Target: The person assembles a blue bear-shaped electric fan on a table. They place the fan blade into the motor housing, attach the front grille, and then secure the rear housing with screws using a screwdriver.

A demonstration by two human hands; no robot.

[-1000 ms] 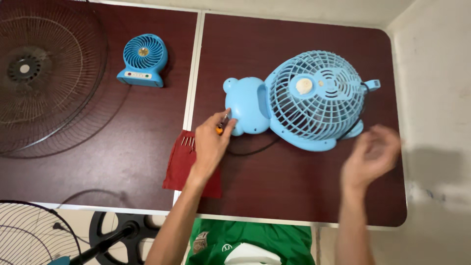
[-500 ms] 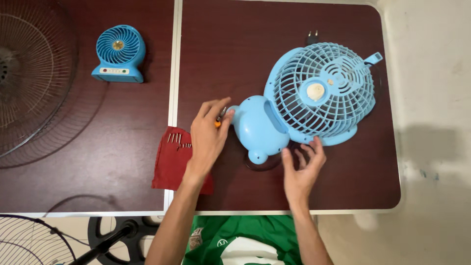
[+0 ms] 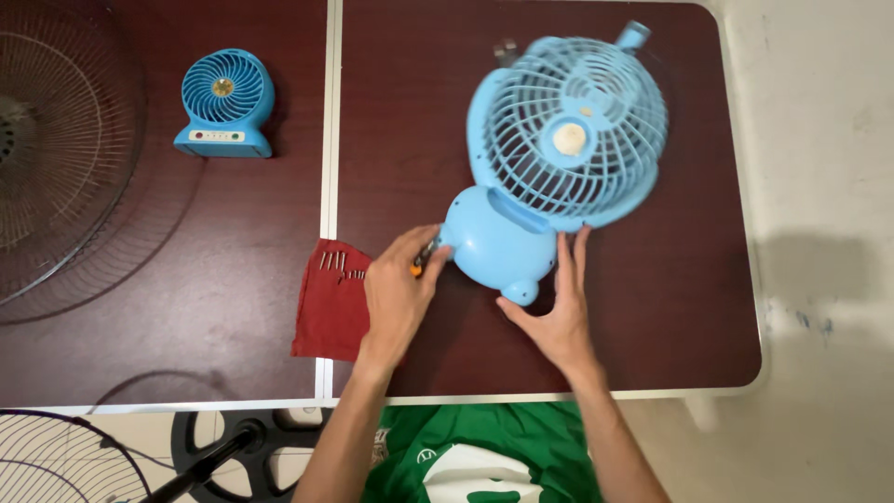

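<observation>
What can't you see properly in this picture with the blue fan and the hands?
All in the head view:
- Screwdriver: the left hand wraps it; only an orange bit and the shaft show.
- Light blue fan: blurred by motion, so its grille bars smear.
- Fan base: the right hand covers its lower right side.
- Small screws on the red cloth: too tiny to count.
- Wire fan guard: cut off by the left edge.

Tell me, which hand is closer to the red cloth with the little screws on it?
Left. The left hand lies at the red cloth's right edge; the right hand is farther right, by the light-blue plastic fan.
</observation>
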